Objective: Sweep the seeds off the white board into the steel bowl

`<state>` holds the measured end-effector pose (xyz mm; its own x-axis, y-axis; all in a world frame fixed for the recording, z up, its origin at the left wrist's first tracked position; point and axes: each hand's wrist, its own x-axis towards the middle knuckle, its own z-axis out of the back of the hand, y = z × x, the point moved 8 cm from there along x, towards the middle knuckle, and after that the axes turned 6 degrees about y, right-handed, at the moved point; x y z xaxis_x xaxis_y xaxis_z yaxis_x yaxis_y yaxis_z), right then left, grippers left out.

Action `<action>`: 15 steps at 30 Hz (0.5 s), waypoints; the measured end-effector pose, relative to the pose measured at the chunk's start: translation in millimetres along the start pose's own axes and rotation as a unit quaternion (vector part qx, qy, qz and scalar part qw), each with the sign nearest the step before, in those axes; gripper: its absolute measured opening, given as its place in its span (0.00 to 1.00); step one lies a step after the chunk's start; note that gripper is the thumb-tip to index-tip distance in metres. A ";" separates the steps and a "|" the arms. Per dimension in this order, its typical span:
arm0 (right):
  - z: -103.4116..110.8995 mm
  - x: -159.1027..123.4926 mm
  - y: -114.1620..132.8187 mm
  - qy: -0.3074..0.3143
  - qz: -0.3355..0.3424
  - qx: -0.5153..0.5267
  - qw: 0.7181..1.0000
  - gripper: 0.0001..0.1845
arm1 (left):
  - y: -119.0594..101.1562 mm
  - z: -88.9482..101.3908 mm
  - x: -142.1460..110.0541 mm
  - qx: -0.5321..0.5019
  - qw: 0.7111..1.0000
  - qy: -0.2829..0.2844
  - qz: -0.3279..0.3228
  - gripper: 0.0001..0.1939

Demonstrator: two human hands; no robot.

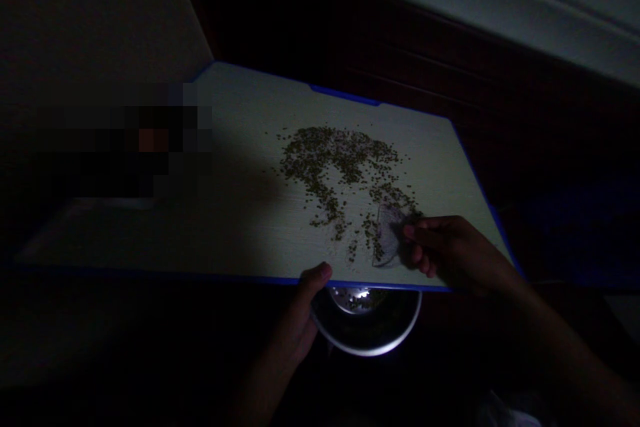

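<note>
Small greenish seeds like mung beans (320,147) lie scattered over a pale board (240,227) with a blue rim. My right hand (445,247) pinches a thin, greyish flat piece (390,233), its edge resting on the board among the seeds; what it is made of is unclear. My left hand (303,310) grips the left side of a metal bowl (373,351) beneath the board's near edge, thumb on that edge and fingers mostly hidden. Some seeds show inside the bowl, and the board covers its far part.
The room is very dark. A pixelated patch (150,140) hides whatever is at the board's left end. Behind the board are dark panelling and a pale ledge (500,0). A dim bluish shape (585,233) is at the right, and something shiny (510,410) lies low down.
</note>
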<state>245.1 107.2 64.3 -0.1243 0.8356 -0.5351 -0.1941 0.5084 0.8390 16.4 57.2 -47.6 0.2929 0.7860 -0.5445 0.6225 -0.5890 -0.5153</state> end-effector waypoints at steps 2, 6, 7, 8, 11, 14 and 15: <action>1.5 -0.1 -2.0 -0.001 -0.003 0.004 1.000 0.22 | 0.1 0.5 0.2 -0.004 1.000 -0.005 0.001 0.17; 9.8 -0.9 -6.3 -0.007 -0.003 0.007 1.000 0.23 | 0.4 -3.1 -0.7 -0.014 1.000 0.006 0.006 0.16; 12.1 -1.2 -6.6 -0.009 -0.003 0.006 1.000 0.23 | 0.3 -3.8 -0.9 -0.013 1.000 0.009 0.006 0.17; 13.8 -1.4 -6.2 -0.010 -0.004 0.005 1.000 0.23 | 0.4 -4.1 -0.9 -0.012 1.000 0.012 0.006 0.18; 11.5 -1.0 -0.1 -0.005 -0.003 0.001 1.000 0.22 | 1.6 -2.0 0.1 -0.001 1.000 0.010 0.010 0.20; -0.8 0.4 8.3 0.008 -0.003 -0.005 1.000 0.21 | 2.0 -0.3 0.9 0.000 1.000 0.007 0.013 0.19; -3.8 0.5 11.2 -0.001 0.001 0.005 1.000 0.20 | 1.1 -0.8 0.7 -0.001 1.000 0.009 0.012 0.18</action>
<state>239.2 112.5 73.1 -0.1239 0.8373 -0.5326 -0.1843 0.5079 0.8414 17.8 57.3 -48.0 0.3207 0.7750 -0.5445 0.6166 -0.6072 -0.5011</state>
